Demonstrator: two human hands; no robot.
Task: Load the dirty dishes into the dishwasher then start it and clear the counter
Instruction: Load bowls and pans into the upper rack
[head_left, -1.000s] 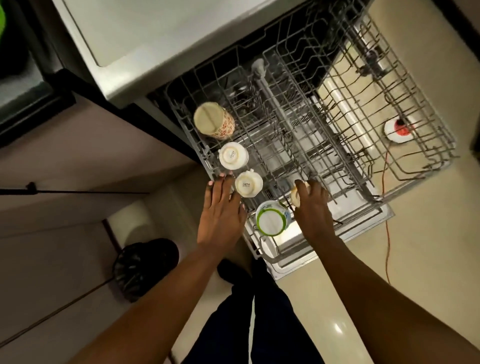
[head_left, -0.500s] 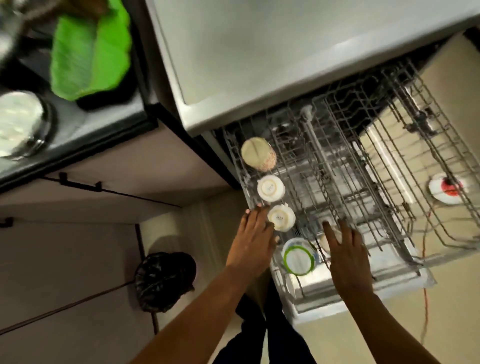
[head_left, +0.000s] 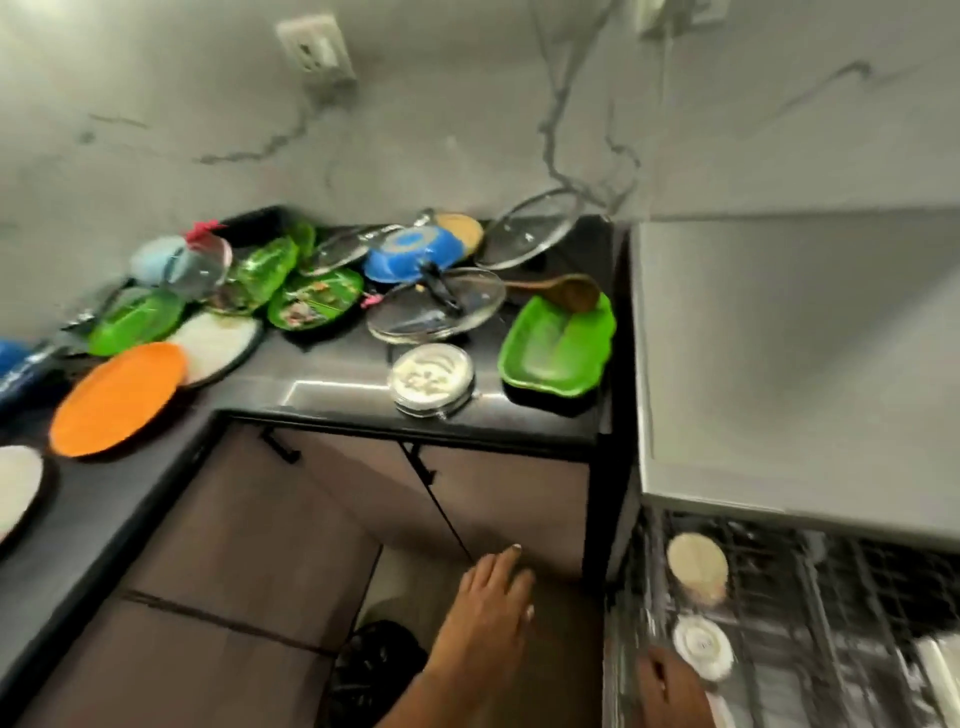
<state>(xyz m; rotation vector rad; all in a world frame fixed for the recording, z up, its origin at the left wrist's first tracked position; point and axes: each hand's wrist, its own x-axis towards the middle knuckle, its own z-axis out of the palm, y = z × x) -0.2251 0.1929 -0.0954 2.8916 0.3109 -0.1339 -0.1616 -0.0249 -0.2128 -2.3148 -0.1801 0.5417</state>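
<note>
Our left hand (head_left: 488, 613) hangs with fingers straight, holding nothing, below the counter (head_left: 332, 384). Our right hand (head_left: 670, 691), at five o'clock by the dishwasher rack (head_left: 831, 623), is cropped; we cannot tell its grip.

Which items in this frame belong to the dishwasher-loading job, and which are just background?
Part of the job: green dish, orange plate, glass lid, blue bowl, steel plate, dishwasher rack, upturned cups, left hand, right hand.

Background: wall socket, cabinet doors, black bin bag.
</note>
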